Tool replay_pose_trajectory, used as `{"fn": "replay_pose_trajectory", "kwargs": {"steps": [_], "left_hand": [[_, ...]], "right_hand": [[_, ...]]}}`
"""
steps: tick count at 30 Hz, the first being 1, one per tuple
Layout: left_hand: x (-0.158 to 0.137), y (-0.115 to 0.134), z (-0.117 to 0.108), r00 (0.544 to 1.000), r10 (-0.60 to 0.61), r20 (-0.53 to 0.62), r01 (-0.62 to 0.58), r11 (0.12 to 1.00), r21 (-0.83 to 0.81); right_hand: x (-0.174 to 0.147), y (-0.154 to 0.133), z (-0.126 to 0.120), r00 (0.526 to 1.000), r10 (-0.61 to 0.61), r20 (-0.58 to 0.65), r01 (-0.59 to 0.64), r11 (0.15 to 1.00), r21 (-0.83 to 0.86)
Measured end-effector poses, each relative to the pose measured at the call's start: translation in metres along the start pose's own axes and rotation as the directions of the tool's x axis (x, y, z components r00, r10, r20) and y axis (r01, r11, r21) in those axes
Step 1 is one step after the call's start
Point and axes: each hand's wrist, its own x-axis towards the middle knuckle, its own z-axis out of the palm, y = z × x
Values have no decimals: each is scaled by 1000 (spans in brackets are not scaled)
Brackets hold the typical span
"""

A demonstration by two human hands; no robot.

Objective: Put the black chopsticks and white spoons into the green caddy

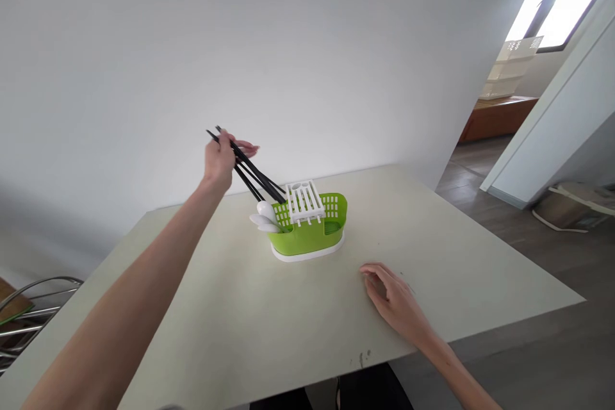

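Pinching black chopsticks (259,175) high, apparently for clearance above the green cutlery caddy (300,243), left hand (220,157) closes; right hand (391,296) lies half-curled, empty.

Bench (230,327): pale top, smooth and matt, scuffed at the near edge
Basket (307,245): green plastic, smooth, low sheen, pierced walls, toward the bench's far edge
Slotted rack (307,213): smooth white plastic
Spoons (266,210): white, smooth, glossy
Sticks (262,177): black, smooth; material unclear
Tubing (41,312): shiny metal, beyond the bench's left edge
Wall (298,64): smooth, matt
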Motion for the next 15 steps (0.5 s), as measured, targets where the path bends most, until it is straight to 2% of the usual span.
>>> {"fn": "replay_pose_trajectory", "kwargs": {"steps": [4,6,8,10,12,13,15], "left_hand": [[15,45,-24,977,52,-207,-94,976,-198],[10,68,-36,964,6,-264,-93,944,-317],[-5,85,-44,962,-96,-256,-29,895,-444],[-29,94,-47,964,-222,-145,108,828,-551],[-61,93,-43,943,-328,55,294,744,-600],[-78,89,-39,916,-376,142,380,696,-609],[-113,76,-28,864,-445,236,490,631,-602]], "right_hand": [[0,0,-1,1000,7,8,-7,1000,24],[0,0,-2,1000,18,11,-18,999,45],[0,-2,-2,999,45,21,-46,996,80],[0,-11,-1,994,100,50,-106,981,159],[1,-28,2,982,144,123,-177,930,322],[2,-41,4,973,149,177,-212,877,431],[5,-73,11,949,87,303,-274,700,660]]}}
